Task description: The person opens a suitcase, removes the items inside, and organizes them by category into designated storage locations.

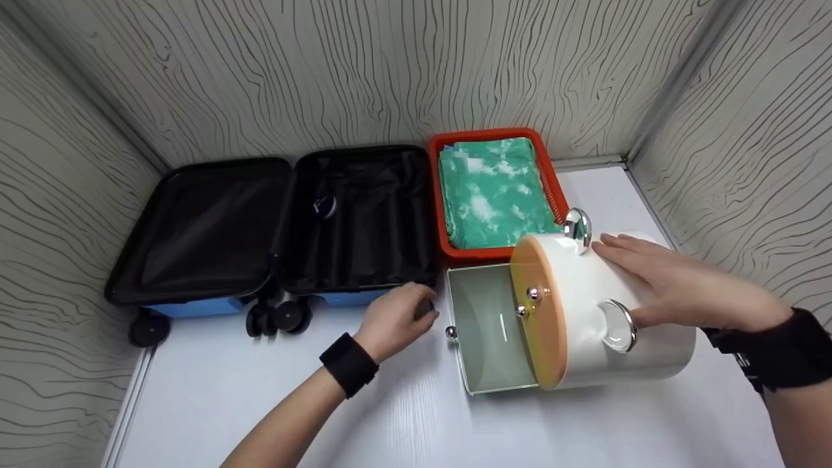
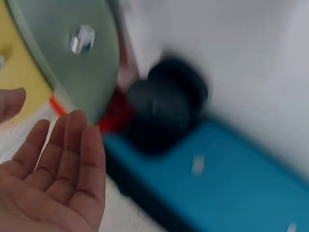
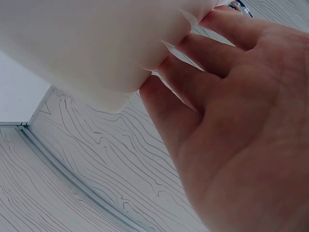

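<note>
A white rounded storage box (image 1: 601,286) with a yellow and orange front and chrome ear-like loops stands at the right. Its pale green see-through drawer (image 1: 487,325) is pulled out, and nothing shows inside. My right hand (image 1: 676,286) rests on the box's top with fingers spread; in the right wrist view its fingertips touch the white shell (image 3: 91,43). Between the drawer and an open suitcase (image 1: 364,221) hovers my left hand (image 1: 396,318). The left wrist view shows that hand's palm bare and its fingers loosely bent, near a black suitcase wheel (image 2: 159,104).
Behind the drawer, a red basket (image 1: 437,195) holds folded green-and-white cloth (image 1: 494,195). The suitcase's other half (image 1: 214,227) lies open at the left, with wheels (image 1: 148,328) facing me. A small dark-blue and white round item (image 1: 325,207) lies inside the suitcase. Patterned walls enclose the white table (image 1: 260,396).
</note>
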Demonstrator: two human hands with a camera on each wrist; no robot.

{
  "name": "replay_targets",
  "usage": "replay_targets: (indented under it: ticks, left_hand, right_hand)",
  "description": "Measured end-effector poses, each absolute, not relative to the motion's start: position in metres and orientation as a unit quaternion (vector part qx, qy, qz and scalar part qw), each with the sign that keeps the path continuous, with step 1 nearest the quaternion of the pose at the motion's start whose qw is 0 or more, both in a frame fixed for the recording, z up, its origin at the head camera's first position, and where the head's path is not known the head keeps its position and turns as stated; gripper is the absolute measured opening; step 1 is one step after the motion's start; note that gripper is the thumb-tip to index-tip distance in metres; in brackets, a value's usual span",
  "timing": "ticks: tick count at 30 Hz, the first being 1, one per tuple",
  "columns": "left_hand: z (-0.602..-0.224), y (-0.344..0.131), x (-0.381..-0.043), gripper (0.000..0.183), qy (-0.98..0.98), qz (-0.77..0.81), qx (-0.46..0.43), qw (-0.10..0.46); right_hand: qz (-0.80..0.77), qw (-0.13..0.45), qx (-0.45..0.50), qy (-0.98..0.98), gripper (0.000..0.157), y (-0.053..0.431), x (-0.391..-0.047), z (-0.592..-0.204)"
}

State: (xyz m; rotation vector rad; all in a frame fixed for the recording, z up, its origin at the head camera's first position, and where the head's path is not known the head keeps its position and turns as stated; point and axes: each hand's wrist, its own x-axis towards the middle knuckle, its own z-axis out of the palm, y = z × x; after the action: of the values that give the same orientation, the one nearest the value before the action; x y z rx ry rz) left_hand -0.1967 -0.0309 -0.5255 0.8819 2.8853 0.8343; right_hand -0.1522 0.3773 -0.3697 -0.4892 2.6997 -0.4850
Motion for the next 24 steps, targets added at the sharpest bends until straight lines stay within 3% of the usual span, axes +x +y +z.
replay_targets:
  ticks: [7, 24]
  left_hand:
    - [-0.498, -0.070, -0.246, 0.038, 0.950, 0.209, 0.225, -0.050]
    - [-0.507, -0.123, -0.311, 0.065, 0.979, 0.178, 0.081, 0.048]
  right_hand:
    - [-0.164, 0.178, -0.170, 0.955, 0.113, 0.377, -0.153, -0.369]
    - [-0.171, 0.168, -0.181, 0.954, 0.112, 0.379, -0.153, -0.370]
